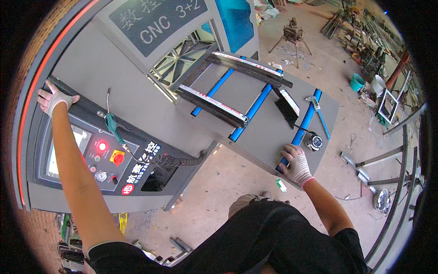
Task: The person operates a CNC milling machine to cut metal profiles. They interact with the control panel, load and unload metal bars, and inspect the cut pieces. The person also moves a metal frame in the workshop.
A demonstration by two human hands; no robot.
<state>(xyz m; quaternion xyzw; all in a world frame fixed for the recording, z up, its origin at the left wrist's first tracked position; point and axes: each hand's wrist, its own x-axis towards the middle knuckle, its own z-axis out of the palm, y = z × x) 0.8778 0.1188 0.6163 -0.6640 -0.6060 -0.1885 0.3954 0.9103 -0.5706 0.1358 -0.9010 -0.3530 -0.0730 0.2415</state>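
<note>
My left hand (55,98), in a pale work glove with bare fingertips, rests with fingers apart on the top edge of the machine's control panel (119,171). Beside it on the panel lies a green air blow gun (112,124) with a coiled black hose. On the near right edge of the grey machine table (260,144), my right hand (296,166), gloved alike, lies with fingers spread over the end of a blue roller (303,131). Close by are a tape measure (314,141), a blue caliper (321,114) and a short dark profile piece (287,107).
Two long dark profiles (212,106) with white and red film lie across the blue rollers. The machine's opening (175,66) is at the far side. To the right stand a metal frame rack (401,169), buckets (357,82) and scrap. A tripod stand (293,34) is farther back.
</note>
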